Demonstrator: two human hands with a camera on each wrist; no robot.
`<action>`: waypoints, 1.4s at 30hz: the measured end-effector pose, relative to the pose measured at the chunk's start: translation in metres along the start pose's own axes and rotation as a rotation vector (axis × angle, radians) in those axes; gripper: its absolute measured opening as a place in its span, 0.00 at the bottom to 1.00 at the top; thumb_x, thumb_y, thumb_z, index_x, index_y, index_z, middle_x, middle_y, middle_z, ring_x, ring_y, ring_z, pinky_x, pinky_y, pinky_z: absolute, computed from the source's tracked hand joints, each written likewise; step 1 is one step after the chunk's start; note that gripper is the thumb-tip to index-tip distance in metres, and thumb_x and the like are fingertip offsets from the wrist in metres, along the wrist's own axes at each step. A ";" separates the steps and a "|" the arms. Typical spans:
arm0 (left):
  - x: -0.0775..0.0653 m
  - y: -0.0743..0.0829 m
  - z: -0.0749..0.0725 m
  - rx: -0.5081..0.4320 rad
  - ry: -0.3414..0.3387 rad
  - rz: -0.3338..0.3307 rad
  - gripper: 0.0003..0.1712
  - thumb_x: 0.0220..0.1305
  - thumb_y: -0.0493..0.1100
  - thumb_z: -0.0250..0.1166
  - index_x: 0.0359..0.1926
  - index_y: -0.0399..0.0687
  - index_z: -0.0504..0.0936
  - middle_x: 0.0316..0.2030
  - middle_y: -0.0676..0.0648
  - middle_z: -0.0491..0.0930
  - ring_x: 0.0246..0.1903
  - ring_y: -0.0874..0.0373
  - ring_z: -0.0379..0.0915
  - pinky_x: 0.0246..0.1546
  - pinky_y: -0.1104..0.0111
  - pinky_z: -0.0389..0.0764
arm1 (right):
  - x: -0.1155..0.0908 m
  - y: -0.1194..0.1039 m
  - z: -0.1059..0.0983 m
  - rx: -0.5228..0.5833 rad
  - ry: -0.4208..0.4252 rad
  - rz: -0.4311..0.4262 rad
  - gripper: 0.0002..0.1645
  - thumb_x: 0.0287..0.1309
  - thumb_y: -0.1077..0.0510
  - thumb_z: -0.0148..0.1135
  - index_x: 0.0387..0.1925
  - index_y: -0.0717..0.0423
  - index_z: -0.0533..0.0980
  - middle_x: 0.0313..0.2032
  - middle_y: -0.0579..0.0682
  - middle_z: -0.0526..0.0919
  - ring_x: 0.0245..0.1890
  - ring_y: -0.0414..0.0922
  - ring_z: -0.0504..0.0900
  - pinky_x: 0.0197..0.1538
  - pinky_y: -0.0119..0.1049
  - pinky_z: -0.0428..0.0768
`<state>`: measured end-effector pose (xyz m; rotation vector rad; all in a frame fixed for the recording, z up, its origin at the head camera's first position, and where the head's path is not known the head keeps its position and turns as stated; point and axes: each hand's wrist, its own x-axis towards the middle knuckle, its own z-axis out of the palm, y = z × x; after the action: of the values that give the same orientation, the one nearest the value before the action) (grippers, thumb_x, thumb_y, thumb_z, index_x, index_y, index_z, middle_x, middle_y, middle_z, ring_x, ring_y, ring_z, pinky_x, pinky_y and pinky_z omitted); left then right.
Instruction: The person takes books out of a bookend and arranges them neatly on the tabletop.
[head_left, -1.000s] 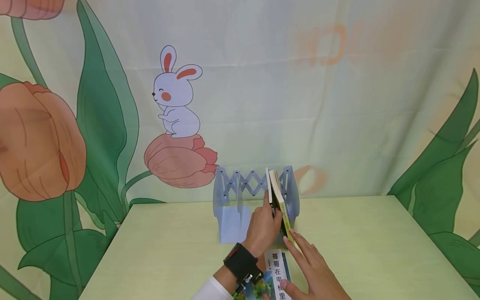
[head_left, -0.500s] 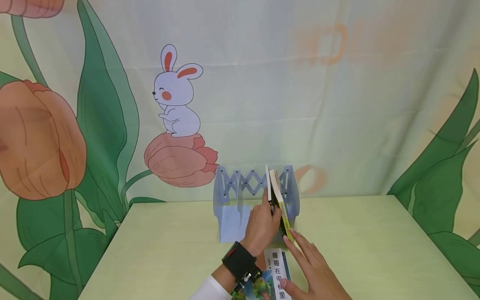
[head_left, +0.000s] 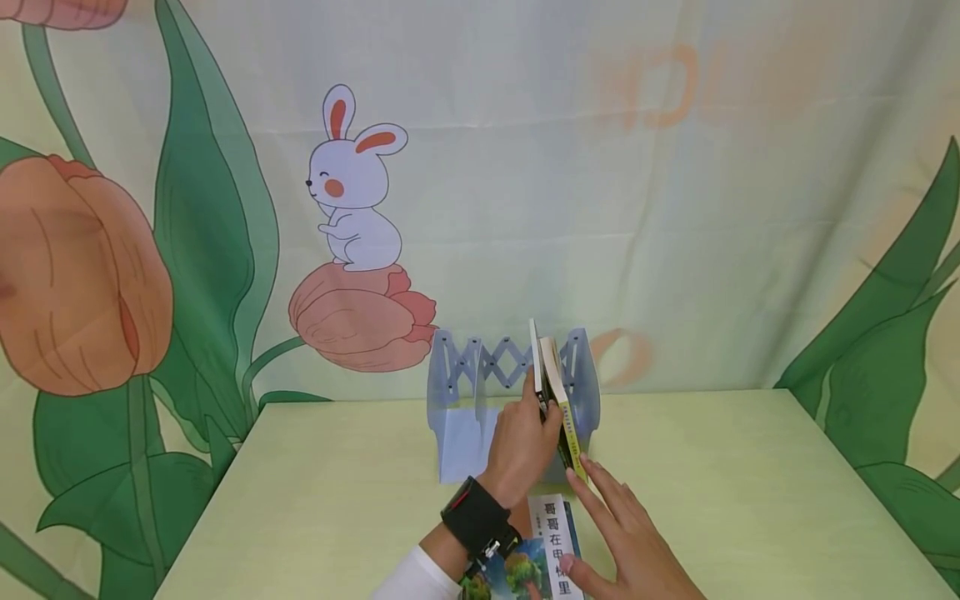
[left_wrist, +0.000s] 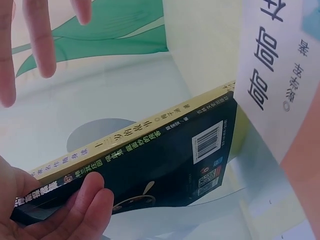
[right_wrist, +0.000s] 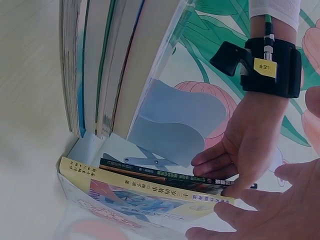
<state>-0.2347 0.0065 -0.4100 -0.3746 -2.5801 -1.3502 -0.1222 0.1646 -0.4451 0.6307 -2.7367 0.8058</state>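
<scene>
A thin black book (left_wrist: 172, 165) with a barcode on its cover stands in the pale blue expandable book rack (head_left: 467, 446). My left hand (head_left: 520, 446) grips it near one end, thumb on one side and curled fingers on the other, as the left wrist view shows. Against it leans a yellow-spined book (head_left: 568, 429), tilted to the right. Close by the yellow book's near end, my right hand (head_left: 633, 533) has its fingers spread and fairly straight. Those fingertips overlap the book in the right wrist view (right_wrist: 270, 212); firm contact cannot be told.
In front of the rack lies a book with a white title strip (head_left: 553, 533), partly behind my left wrist. The right wrist view has it atop a stack of several books (right_wrist: 107, 65). A printed curtain (head_left: 487, 208) hangs behind the table (head_left: 720, 483).
The black book's top has risen slightly beside the yellow one, and my left hand has shifted a little upward with it. My right hand stays nearly still. The head view has tilted slightly.
</scene>
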 end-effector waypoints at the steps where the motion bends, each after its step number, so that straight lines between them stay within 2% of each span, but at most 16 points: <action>1: 0.000 0.000 -0.001 0.000 0.000 0.002 0.36 0.75 0.46 0.50 0.77 0.42 0.49 0.16 0.50 0.74 0.07 0.62 0.64 0.09 0.72 0.63 | 0.000 0.000 0.000 0.000 -0.001 0.000 0.49 0.57 0.39 0.63 0.76 0.30 0.52 0.76 0.47 0.55 0.70 0.58 0.65 0.59 0.70 0.69; 16: 0.002 0.006 -0.008 0.003 0.041 0.046 0.35 0.74 0.46 0.51 0.77 0.44 0.51 0.15 0.51 0.71 0.08 0.64 0.62 0.10 0.72 0.62 | 0.000 0.000 0.000 -0.002 0.023 -0.024 0.49 0.56 0.40 0.64 0.76 0.30 0.53 0.76 0.46 0.56 0.68 0.59 0.67 0.54 0.68 0.73; 33: 0.006 0.011 -0.018 0.004 0.092 0.045 0.34 0.74 0.46 0.51 0.76 0.45 0.55 0.14 0.51 0.68 0.09 0.63 0.61 0.11 0.72 0.62 | 0.001 -0.001 -0.001 0.015 -0.001 0.008 0.49 0.57 0.37 0.63 0.76 0.28 0.52 0.76 0.46 0.54 0.69 0.59 0.65 0.55 0.70 0.72; 42: 0.008 0.015 -0.024 0.007 0.125 0.088 0.33 0.74 0.46 0.51 0.75 0.44 0.56 0.14 0.51 0.68 0.09 0.64 0.59 0.11 0.73 0.60 | 0.000 -0.001 0.000 0.009 0.017 -0.006 0.49 0.56 0.39 0.64 0.76 0.29 0.52 0.76 0.46 0.55 0.70 0.59 0.65 0.56 0.70 0.70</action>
<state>-0.2355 -0.0038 -0.3824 -0.3849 -2.4373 -1.2920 -0.1222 0.1642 -0.4443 0.6313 -2.7162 0.8185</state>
